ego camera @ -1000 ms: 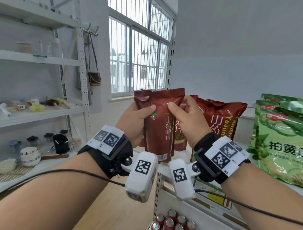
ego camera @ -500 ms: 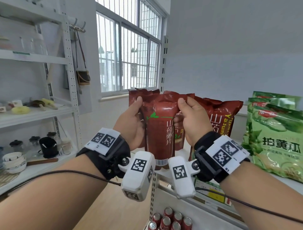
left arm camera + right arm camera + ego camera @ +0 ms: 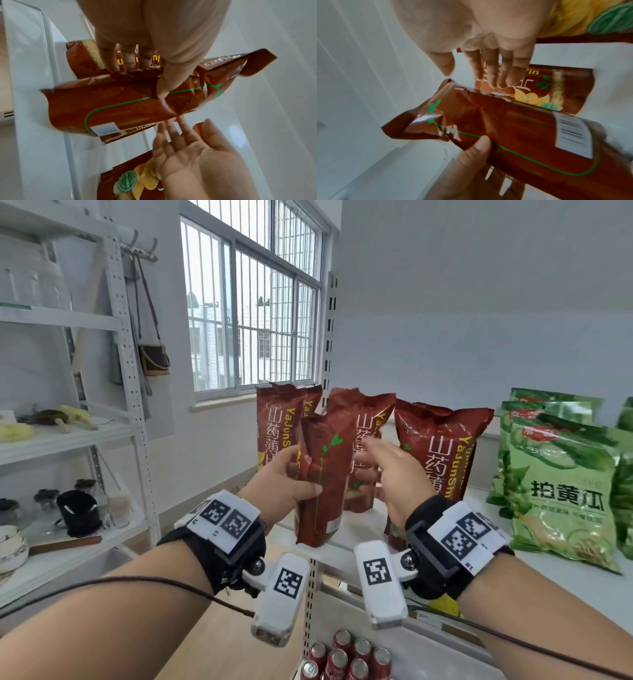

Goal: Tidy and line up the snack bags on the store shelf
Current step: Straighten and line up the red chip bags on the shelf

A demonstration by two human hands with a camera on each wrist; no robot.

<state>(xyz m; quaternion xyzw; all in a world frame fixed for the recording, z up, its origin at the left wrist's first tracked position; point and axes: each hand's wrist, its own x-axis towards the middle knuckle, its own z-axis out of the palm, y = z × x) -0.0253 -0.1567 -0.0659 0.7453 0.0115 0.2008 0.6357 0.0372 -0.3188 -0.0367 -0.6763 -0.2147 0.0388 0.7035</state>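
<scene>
The left hand (image 3: 279, 491) has its grip clamped on a brown snack bag (image 3: 323, 474) at frame centre, thumb across its front, base at the shelf (image 3: 342, 546) edge. The right hand (image 3: 390, 474) is spread apart, empty, just beside it. Other brown bags (image 3: 442, 453) behind lean unevenly; green bags (image 3: 561, 481) at right stand stacked. Lining up looks barely started.

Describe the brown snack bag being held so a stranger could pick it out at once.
Start at the white shelf under the barred window, where brown snack bags stand left of the green cucumber-flavour bags. The held brown bag is frontmost, at the shelf's front edge, gripped by the left hand. Unlike its neighbours, it shows its back: a thin green sprout line and a white barcode label, no large white lettering.
</scene>
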